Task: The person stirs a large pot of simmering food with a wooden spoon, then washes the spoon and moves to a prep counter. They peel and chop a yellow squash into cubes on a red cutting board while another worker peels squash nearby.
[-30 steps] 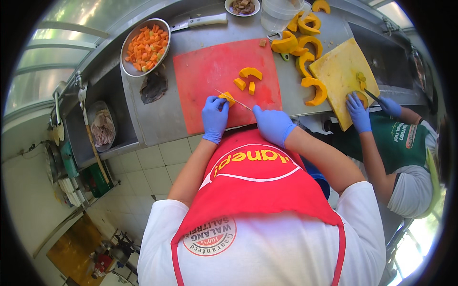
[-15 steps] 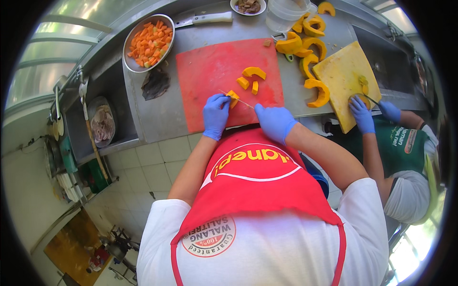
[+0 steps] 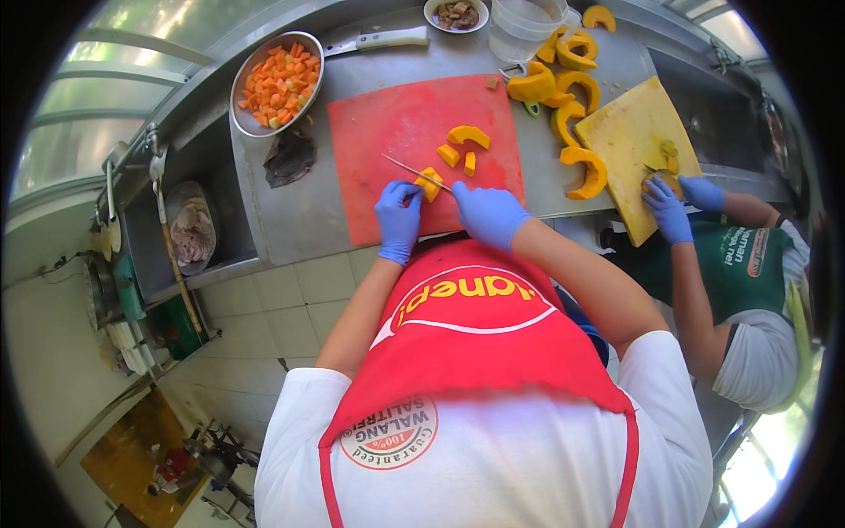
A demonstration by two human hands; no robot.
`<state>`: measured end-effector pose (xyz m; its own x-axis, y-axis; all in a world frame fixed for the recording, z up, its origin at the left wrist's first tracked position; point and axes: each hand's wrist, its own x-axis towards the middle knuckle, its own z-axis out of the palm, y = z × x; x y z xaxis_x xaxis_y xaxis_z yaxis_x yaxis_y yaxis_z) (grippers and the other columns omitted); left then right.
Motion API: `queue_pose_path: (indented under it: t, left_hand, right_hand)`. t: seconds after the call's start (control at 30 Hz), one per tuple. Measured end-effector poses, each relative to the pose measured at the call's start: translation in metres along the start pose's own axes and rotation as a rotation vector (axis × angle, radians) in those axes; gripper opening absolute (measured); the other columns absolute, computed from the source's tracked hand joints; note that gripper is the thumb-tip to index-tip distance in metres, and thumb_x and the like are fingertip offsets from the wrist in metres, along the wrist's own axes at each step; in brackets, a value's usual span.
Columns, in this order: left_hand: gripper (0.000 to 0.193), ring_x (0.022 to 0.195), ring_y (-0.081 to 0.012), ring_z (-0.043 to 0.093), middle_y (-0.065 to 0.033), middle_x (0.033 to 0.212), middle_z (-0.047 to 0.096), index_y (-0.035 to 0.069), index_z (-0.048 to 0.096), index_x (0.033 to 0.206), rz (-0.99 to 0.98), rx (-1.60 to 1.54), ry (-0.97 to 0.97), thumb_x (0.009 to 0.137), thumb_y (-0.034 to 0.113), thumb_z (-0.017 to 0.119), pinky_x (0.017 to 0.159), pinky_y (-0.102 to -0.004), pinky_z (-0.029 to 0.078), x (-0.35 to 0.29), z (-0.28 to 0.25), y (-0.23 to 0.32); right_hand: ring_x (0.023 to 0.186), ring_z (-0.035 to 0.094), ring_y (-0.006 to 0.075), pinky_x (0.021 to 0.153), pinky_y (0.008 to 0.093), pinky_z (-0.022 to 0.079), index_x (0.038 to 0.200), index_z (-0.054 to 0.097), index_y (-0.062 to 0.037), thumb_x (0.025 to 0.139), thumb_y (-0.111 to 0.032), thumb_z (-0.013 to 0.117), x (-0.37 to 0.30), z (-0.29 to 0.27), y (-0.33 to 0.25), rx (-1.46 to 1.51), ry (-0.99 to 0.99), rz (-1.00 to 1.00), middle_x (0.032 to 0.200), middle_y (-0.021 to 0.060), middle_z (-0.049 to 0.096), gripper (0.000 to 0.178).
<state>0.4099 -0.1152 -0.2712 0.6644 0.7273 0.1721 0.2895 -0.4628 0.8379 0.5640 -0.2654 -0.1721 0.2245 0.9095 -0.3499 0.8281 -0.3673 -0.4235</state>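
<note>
My left hand (image 3: 399, 218), in a blue glove, grips a small piece of squash (image 3: 429, 183) at the near part of the red cutting board (image 3: 378, 132). In my gloved right hand (image 3: 491, 214) is a knife (image 3: 407, 167), its thin blade slanting left across that piece. Just beyond the blade lie two cut squash chunks (image 3: 449, 156) and a curved squash slice (image 3: 469, 135). The knife's handle is mostly hidden inside my right hand.
Orange squash slices (image 3: 584, 172) lie right of my board, beside a yellow board (image 3: 629, 132) where a co-worker's gloved hands (image 3: 669, 211) cut. A bowl of diced carrots (image 3: 280, 86), a white-handled knife (image 3: 387, 39), a meat dish (image 3: 457, 14) and a clear plastic container (image 3: 525, 31) stand behind.
My right hand has shifted left and slightly away from me, so the blade reaches farther over the board past the squash piece. My left hand stays almost in place.
</note>
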Motion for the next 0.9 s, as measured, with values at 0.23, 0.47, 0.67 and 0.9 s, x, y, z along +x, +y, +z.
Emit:
queue_pose_path:
  t: [0.23, 0.47, 0.67, 0.9]
  left_hand:
    - [0.006, 0.085, -0.0302, 0.070, -0.0131, 0.092, 0.070, 0.001, 0.073, 0.088, 0.013, 0.012, 0.028, 0.085, 0.004, 0.077, 0.076, -0.0396, 0.057, -0.003, 0.002, -0.001]
    - [0.011, 0.083, -0.0326, 0.063, -0.0122, 0.090, 0.064, 0.005, 0.069, 0.098, 0.019, 0.161, -0.046, 0.090, 0.010, 0.074, 0.076, -0.0436, 0.053, -0.003, 0.001, 0.015]
    - [0.010, 0.088, -0.0325, 0.065, -0.0129, 0.094, 0.065, 0.004, 0.068, 0.096, 0.086, 0.228, -0.029, 0.090, 0.011, 0.074, 0.079, -0.0431, 0.054, 0.003, -0.004, 0.015]
    - [0.012, 0.075, -0.0275, 0.071, -0.0155, 0.088, 0.070, 0.000, 0.069, 0.092, -0.171, -0.007, -0.101, 0.089, 0.010, 0.075, 0.070, -0.0374, 0.057, 0.006, 0.000, 0.010]
  right_hand:
    - [0.085, 0.074, 0.0404, 0.073, 0.0496, 0.059, 0.114, 0.051, -0.0016, 0.097, -0.012, 0.052, -0.033, -0.014, -0.004, -0.069, -0.127, 0.030, 0.092, 0.0214, 0.074, 0.020]
    - [0.081, 0.072, 0.0418, 0.069, 0.0511, 0.057, 0.114, 0.047, -0.0024, 0.096, -0.013, 0.055, -0.033, -0.012, 0.008, -0.073, -0.051, 0.051, 0.087, 0.0221, 0.071, 0.022]
    - [0.083, 0.073, 0.0410, 0.073, 0.0499, 0.059, 0.113, 0.050, -0.0012, 0.097, -0.011, 0.053, -0.033, -0.021, 0.001, -0.052, -0.066, 0.057, 0.091, 0.0219, 0.073, 0.019]
    - [0.086, 0.073, 0.0417, 0.075, 0.0503, 0.058, 0.113, 0.049, -0.0011, 0.098, -0.012, 0.051, -0.035, -0.025, -0.003, -0.019, -0.147, 0.064, 0.093, 0.0233, 0.073, 0.019]
